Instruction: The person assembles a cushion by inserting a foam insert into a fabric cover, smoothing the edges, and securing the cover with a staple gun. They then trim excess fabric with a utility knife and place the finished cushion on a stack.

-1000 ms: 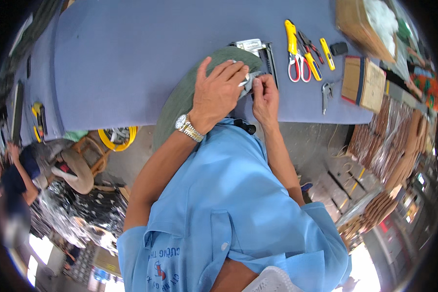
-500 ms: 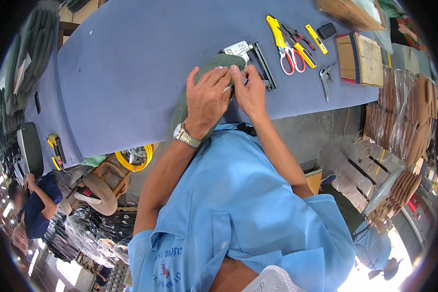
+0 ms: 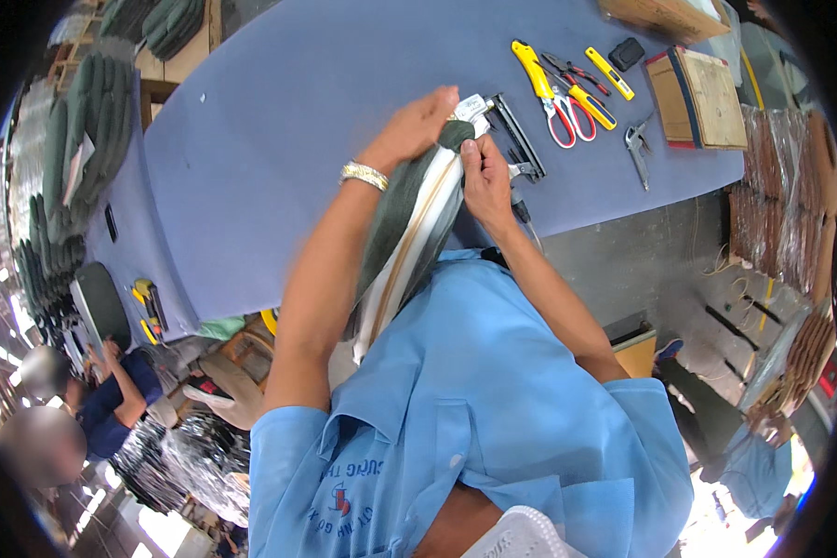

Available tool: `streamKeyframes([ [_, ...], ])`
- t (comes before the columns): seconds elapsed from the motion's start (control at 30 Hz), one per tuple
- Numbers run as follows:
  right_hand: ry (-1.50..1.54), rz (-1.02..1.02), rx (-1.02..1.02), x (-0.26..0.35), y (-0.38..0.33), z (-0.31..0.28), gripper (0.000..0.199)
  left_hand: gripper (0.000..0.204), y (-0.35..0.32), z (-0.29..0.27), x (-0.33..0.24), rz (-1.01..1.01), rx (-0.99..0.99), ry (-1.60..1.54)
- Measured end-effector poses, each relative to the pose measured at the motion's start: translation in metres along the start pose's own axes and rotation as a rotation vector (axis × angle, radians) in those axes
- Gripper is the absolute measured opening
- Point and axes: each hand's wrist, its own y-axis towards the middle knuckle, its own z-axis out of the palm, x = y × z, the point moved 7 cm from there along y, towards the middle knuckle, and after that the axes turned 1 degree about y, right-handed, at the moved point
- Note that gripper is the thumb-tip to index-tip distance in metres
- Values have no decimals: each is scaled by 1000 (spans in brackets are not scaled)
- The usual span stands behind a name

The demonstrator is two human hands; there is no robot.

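Note:
A long dark green padded fabric piece [image 3: 402, 209] stands tilted against my front, its white lining and a tan strip turned up. My right hand [image 3: 486, 181] is closed on its edge near the far, rounded end, thumb on top. My left hand [image 3: 414, 126], with a metal watch at the wrist, is at the left of that same end; its fingers are curled and smeared by motion, so its hold is unclear. Just beyond the hands lies a staple gun [image 3: 516, 135] with a silver body and black magazine, partly hidden by them.
On the blue-grey table [image 3: 279, 139] to the right lie scissors [image 3: 567, 119], a yellow-handled saw [image 3: 528, 60], pliers [image 3: 577, 73], a yellow cutter [image 3: 610, 74], a grey air blow gun [image 3: 637, 153] and a box [image 3: 702, 98]. A co-worker [image 3: 112, 395] sits at the left.
The green padded piece has been turned so its white lining and tan strip show. My left hand has moved up and away from my right hand, which stays at the far end.

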Motion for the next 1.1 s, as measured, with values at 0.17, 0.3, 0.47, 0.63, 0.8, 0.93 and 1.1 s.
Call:
streamKeyframes([
  [0.17, 153, 9, 22, -9, 0, 5, 30, 62, -17, 22, 13, -9, 109, -82],
  [0.3, 325, 73, 71, -15, -4, 11, 28, 68, -31, 21, 9, 25, 132, -51],
  [0.47, 484, 141, 45, -39, -2, 14, 27, 67, -38, 23, -3, 71, 126, 86],
  [0.63, 426, 169, 158, -35, 2, 6, 28, 69, -45, 26, -11, 113, 75, 254],
  [0.8, 316, 163, 251, -32, 11, -1, 31, 75, -54, 29, -24, 17, 28, 471],
  [0.93, 208, 335, 405, -27, 10, -7, 32, 72, -63, 31, -31, -16, -65, 613],
  [1.1, -421, 50, -27, -50, 32, -40, 33, 71, -63, 33, -38, -49, -128, 732],
])
